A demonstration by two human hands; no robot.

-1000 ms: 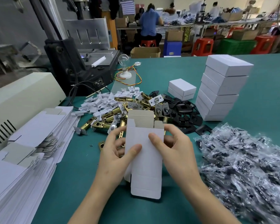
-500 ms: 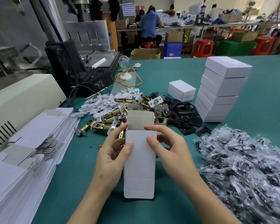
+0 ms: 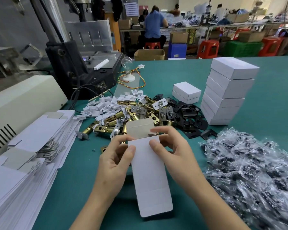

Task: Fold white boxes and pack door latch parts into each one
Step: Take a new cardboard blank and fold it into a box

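A partly folded white box (image 3: 150,176) stands tilted above the green tabletop (image 3: 173,72), in front of a heap of brass latch parts (image 3: 123,117). The left hand (image 3: 113,161) pinches its upper left edge, thumb on the white front, fingers (image 3: 121,138) curled behind. The right hand (image 3: 175,155) pinches the upper right edge, thumb on the front, index finger hooked over the top by the raised grey flap (image 3: 138,128). Flat box blanks (image 3: 32,146) lie stacked at left, bagged parts (image 3: 256,180) at right, black plates (image 3: 189,113) and a stack of closed boxes (image 3: 228,93) beyond
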